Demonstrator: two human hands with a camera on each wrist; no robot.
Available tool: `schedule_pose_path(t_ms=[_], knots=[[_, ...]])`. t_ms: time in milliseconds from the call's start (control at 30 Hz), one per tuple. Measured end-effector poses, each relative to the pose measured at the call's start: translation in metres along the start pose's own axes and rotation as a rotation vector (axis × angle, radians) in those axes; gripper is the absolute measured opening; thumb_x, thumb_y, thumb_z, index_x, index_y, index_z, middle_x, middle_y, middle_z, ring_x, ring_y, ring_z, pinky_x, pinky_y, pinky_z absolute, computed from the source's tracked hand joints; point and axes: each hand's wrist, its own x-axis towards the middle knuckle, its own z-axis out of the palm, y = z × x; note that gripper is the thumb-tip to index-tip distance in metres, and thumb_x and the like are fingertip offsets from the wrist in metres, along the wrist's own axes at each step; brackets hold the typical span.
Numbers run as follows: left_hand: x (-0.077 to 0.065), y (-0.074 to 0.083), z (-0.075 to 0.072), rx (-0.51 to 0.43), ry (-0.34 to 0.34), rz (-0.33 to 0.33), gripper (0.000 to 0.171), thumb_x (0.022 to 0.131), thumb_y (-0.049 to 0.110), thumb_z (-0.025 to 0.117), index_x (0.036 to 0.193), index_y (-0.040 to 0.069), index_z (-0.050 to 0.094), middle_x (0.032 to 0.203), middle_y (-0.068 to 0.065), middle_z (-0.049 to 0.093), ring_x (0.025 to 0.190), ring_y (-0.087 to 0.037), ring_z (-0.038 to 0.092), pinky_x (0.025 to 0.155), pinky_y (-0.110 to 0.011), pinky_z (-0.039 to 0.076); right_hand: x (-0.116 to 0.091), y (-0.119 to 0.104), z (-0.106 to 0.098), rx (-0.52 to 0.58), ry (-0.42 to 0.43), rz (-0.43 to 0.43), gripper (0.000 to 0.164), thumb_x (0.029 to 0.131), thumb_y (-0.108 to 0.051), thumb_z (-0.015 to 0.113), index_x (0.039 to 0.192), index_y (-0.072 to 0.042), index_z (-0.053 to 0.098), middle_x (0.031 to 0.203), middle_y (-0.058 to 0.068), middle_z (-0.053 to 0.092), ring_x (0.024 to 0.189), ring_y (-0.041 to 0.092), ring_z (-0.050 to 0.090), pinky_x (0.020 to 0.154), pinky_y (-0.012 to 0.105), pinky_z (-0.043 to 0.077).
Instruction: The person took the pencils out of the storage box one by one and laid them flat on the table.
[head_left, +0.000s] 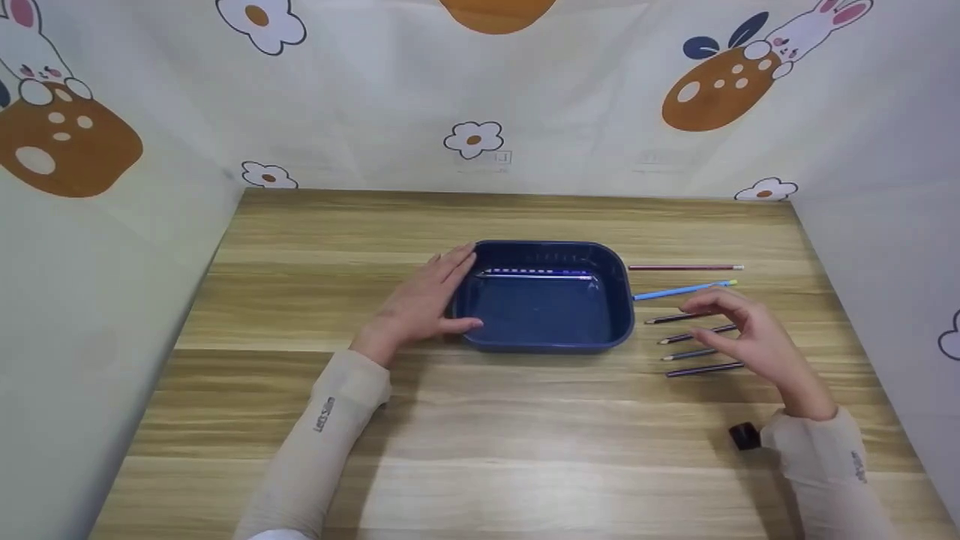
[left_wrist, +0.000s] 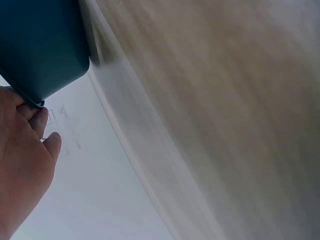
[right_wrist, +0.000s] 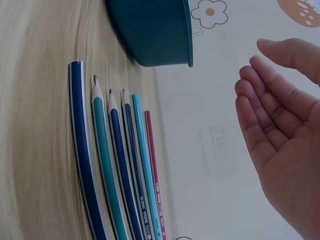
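My left hand [head_left: 420,306] holds the left side of a dark blue plastic bin [head_left: 540,347], with the thumb over the near left rim and fingers at the far left corner. Inside the bin, a striped pencil [head_left: 525,271] and a pale-looking one lie along the far wall. My right hand [head_left: 761,341] hovers over the pencils right of the bin, fingers loosely bent, thumb apart, nothing between them. Side by side lie a red pencil [right_wrist: 153,165], a light blue one [right_wrist: 141,150], a teal one [right_wrist: 105,145], a navy flat-ended one [right_wrist: 82,135] and others with sharpened tips.
The wooden tabletop [head_left: 525,450] carries everything. A black wrist device [head_left: 745,436] sits at the right sleeve. Pale printed sheeting [head_left: 375,112] with flowers and rabbits encloses the table at the back and both sides.
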Motion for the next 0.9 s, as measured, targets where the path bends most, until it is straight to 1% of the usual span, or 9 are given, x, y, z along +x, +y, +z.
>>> schedule_pose_path(t_ms=[100, 267, 367, 400, 600, 800, 833, 900], knots=[[0.000, 0.000, 0.000, 0.005, -0.004, -0.005, 0.104, 0.087, 0.066, 0.062, 0.160, 0.008, 0.016, 0.170, -0.005, 0.010, 0.157, -0.021, 0.013, 0.130, -0.042, 0.013, 0.002, 0.000, 0.003, -0.003, 0.005, 0.004, 0.035, 0.077, 0.024, 0.066, 0.108, 0.008, 0.067, 0.107, 0.007, 0.070, 0.102, 0.004, 0.065, 0.096, 0.010, 0.050], [0.000, 0.000, 0.000, 0.003, -0.007, -0.009, 0.104, 0.087, 0.067, 0.061, 0.161, 0.009, 0.015, 0.170, -0.004, 0.009, 0.157, -0.021, 0.012, 0.130, -0.042, 0.012, 0.006, 0.000, 0.008, -0.003, 0.006, 0.016, 0.031, 0.079, 0.021, 0.068, 0.107, 0.006, 0.068, 0.108, -0.001, 0.071, 0.104, 0.001, 0.064, 0.096, 0.009, 0.049], [-0.001, 0.000, 0.000, 0.002, -0.010, -0.007, 0.104, 0.087, 0.067, 0.060, 0.161, 0.009, 0.014, 0.170, -0.004, 0.009, 0.157, -0.021, 0.012, 0.131, -0.041, 0.011, 0.009, -0.001, 0.012, 0.003, -0.001, 0.003, 0.031, 0.079, 0.021, 0.068, 0.107, 0.006, 0.069, 0.107, 0.001, 0.071, 0.105, 0.001, 0.064, 0.096, 0.009, 0.049], [0.000, 0.000, 0.000, 0.004, -0.011, -0.005, 0.105, 0.087, 0.067, 0.060, 0.161, 0.009, 0.014, 0.170, -0.004, 0.009, 0.157, -0.021, 0.012, 0.131, -0.041, 0.011, 0.010, -0.001, 0.013, 0.006, -0.003, 0.000, 0.031, 0.079, 0.020, 0.068, 0.107, 0.007, 0.069, 0.107, 0.004, 0.071, 0.105, 0.002, 0.064, 0.096, 0.009, 0.049], [0.000, 0.000, -0.001, 0.009, -0.023, -0.010, 0.105, 0.088, 0.069, 0.059, 0.161, 0.009, 0.013, 0.170, -0.004, 0.008, 0.157, -0.020, 0.013, 0.131, -0.040, 0.011, 0.015, -0.002, 0.019, 0.001, -0.022, 0.028, 0.030, 0.081, 0.015, 0.070, 0.109, 0.007, 0.068, 0.107, 0.010, 0.071, 0.106, 0.001, 0.063, 0.099, 0.009, 0.046], [0.000, 0.002, -0.003, -0.016, -0.036, -0.029, 0.105, 0.087, 0.066, 0.062, 0.161, 0.009, 0.013, 0.170, -0.003, 0.007, 0.157, -0.021, 0.012, 0.131, -0.040, 0.010, 0.024, -0.002, 0.028, -0.021, -0.050, 0.043, 0.030, 0.083, 0.010, 0.071, 0.112, 0.002, 0.069, 0.109, -0.005, 0.071, 0.107, 0.000, 0.064, 0.102, 0.008, 0.045], [0.000, 0.002, -0.003, -0.017, -0.037, -0.031, 0.105, 0.087, 0.065, 0.062, 0.161, 0.009, 0.013, 0.170, -0.003, 0.006, 0.157, -0.021, 0.011, 0.131, -0.040, 0.010, 0.026, -0.002, 0.029, -0.029, -0.057, 0.048, 0.029, 0.084, 0.008, 0.072, 0.112, 0.002, 0.070, 0.110, -0.006, 0.071, 0.107, 0.000, 0.064, 0.102, 0.008, 0.044], [0.000, 0.002, -0.003, -0.015, -0.039, -0.034, 0.105, 0.087, 0.066, 0.061, 0.161, 0.010, 0.013, 0.170, -0.002, 0.006, 0.157, -0.021, 0.011, 0.131, -0.040, 0.010, 0.030, -0.002, 0.033, -0.042, -0.070, 0.050, 0.029, 0.085, 0.006, 0.072, 0.113, 0.001, 0.070, 0.111, -0.002, 0.071, 0.108, -0.001, 0.064, 0.102, 0.007, 0.044]])
